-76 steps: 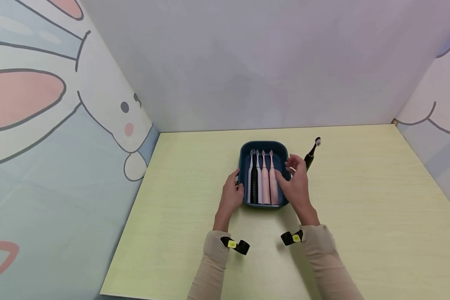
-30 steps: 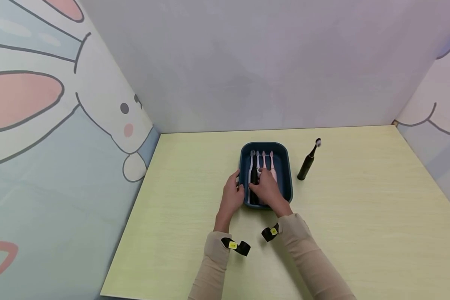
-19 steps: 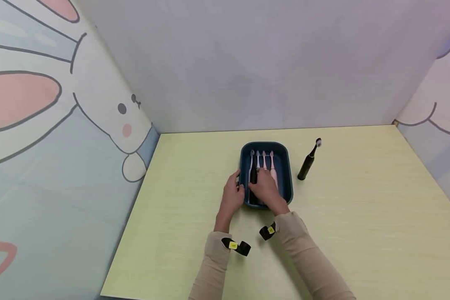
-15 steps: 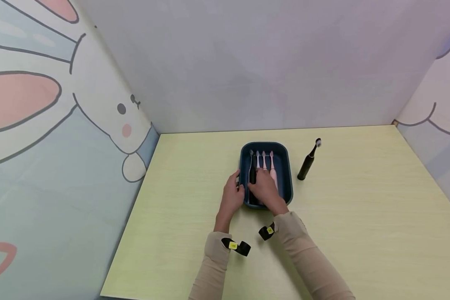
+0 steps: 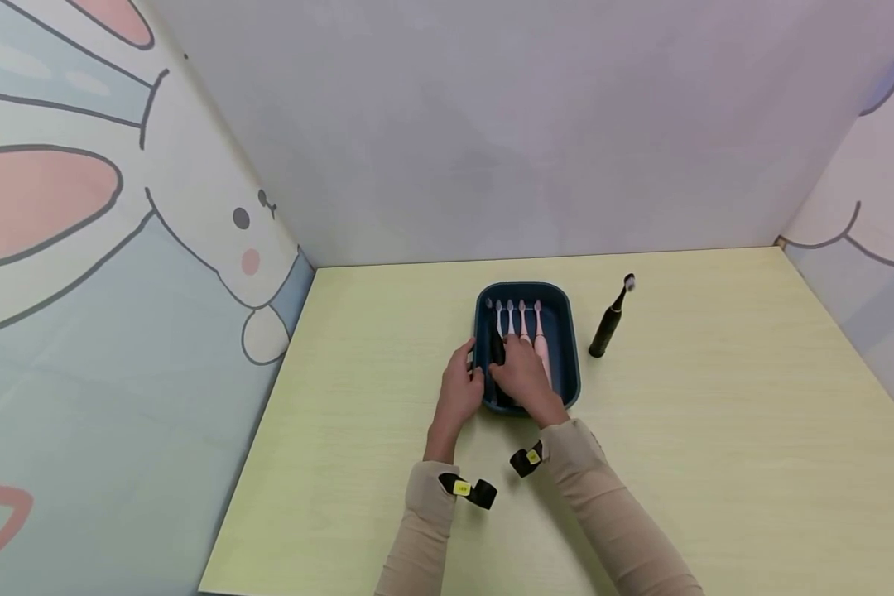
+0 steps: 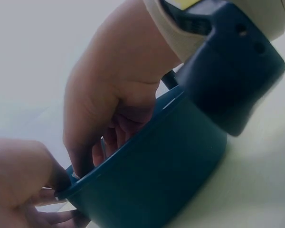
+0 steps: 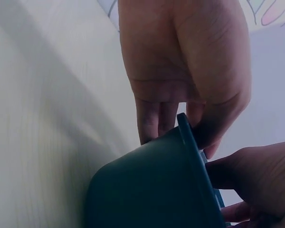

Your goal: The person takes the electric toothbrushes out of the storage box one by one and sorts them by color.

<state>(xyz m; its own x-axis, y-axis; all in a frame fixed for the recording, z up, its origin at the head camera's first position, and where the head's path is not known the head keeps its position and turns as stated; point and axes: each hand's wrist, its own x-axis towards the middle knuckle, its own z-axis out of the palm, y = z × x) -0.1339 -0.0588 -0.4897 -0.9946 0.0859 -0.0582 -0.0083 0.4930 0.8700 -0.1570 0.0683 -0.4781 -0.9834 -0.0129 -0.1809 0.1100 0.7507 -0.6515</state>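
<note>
A dark blue storage box (image 5: 569,348) lies on the table in the head view, with several electric toothbrushes in a row inside. My left hand (image 5: 461,389) grips its left rim, thumb inside and fingers against the outer wall (image 7: 142,185). Reaching into the box, my right hand (image 5: 525,372) holds the black electric toothbrush (image 5: 497,352) by its handle. That brush leans left over the white toothbrush (image 5: 499,310), near the left wall. A pink toothbrush (image 5: 540,343) lies furthest right. In the left wrist view the right hand's fingertips are hidden below the box rim.
A second black electric toothbrush (image 5: 605,331) stands upright on the table right of the box. The pale wooden table (image 5: 715,397) meets a grey back wall (image 5: 492,165). Cartoon-printed side walls (image 5: 119,372) rise left and right.
My right hand has come from beside the box's right rim into the box and taken hold of the black toothbrush, shifting it left. My left hand keeps its place on the rim.
</note>
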